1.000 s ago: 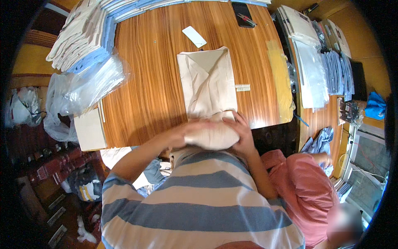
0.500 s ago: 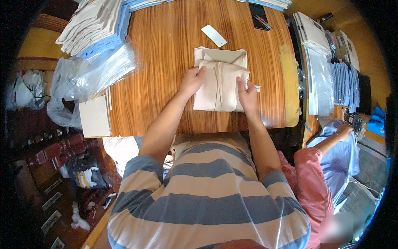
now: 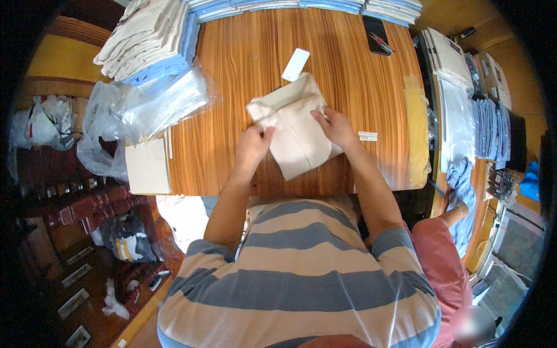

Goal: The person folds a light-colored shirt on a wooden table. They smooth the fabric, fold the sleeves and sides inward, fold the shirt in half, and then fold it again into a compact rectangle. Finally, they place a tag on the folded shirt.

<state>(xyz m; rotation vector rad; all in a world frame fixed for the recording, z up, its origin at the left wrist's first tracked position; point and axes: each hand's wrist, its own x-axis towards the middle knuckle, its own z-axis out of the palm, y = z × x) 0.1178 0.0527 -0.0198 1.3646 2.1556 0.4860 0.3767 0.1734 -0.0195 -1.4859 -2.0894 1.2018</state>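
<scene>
Folded cream shirt (image 3: 296, 130) (tilted) under both hands: left hand (image 3: 253, 145), right hand (image 3: 335, 127).

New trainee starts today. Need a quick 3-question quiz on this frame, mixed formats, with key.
1. True or false: both hands touch the folded cream garment.
2. What lies just beyond the garment on the wooden table? A) a white card B) a red mug C) a stapler
3. Fill in: the clear plastic bags lie on the person's ___ side.

Key: 1 true, left hand and right hand rest on it; 2 A, white card; 3 left.
</scene>
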